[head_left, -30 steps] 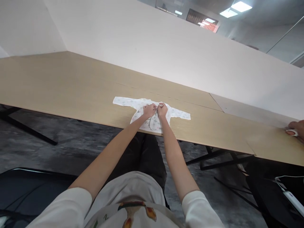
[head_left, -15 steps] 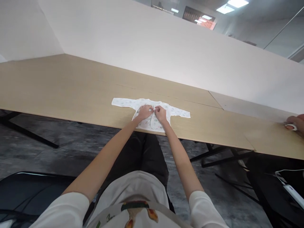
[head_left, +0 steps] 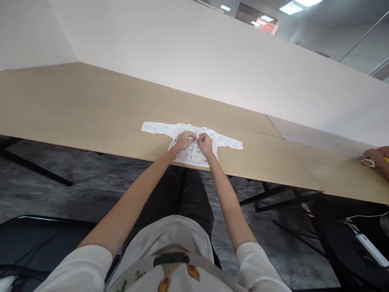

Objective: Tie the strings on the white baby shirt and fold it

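Note:
A small white long-sleeved baby shirt (head_left: 189, 157) with a light print lies flat at the table's near edge, its sleeves spread to both sides. My left hand (head_left: 184, 140) is over its front, thumb and forefinger pinched on the fabric at the middle opening. Close beside it, my right hand (head_left: 204, 142) pinches the other side of that opening, its fingers curled. The two fingertips almost meet near the upper chest. Whatever small fastening lies between them is too small to make out.
The long wooden table (head_left: 100, 105) runs along a white partition (head_left: 170, 52). At the far right another person's hand (head_left: 375, 160) holds a white object. A black chair (head_left: 39, 243) stands at lower left, and a white power strip (head_left: 371, 248) lies at lower right.
The view has shifted slightly. Both hands stay pinched at the shirt's front opening, with barely any movement of the fingers.

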Demonstrator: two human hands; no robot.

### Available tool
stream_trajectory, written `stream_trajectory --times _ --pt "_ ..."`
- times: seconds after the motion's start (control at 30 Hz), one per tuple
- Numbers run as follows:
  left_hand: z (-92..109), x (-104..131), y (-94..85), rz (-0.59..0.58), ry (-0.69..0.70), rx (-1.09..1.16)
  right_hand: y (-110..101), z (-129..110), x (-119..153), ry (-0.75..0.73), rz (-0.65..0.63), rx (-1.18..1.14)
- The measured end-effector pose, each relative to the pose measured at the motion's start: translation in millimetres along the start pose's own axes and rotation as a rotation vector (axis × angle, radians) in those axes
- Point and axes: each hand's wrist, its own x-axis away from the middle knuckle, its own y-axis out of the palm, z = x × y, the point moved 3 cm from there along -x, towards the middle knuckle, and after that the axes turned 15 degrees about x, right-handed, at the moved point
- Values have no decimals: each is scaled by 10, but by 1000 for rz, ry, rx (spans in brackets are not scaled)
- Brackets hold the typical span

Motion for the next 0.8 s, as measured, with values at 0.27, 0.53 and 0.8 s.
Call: stream_trajectory --times 0.27,0.53,0.8 --pt "18 7 -19 -18 5 50 50 44 -16 21 -8 -150" --pt "-9 -17 -2 23 16 20 88 199 -134 159 39 -282" --pt "176 193 -144 -213 43 -187 -75 42 189 47 -79 -84"
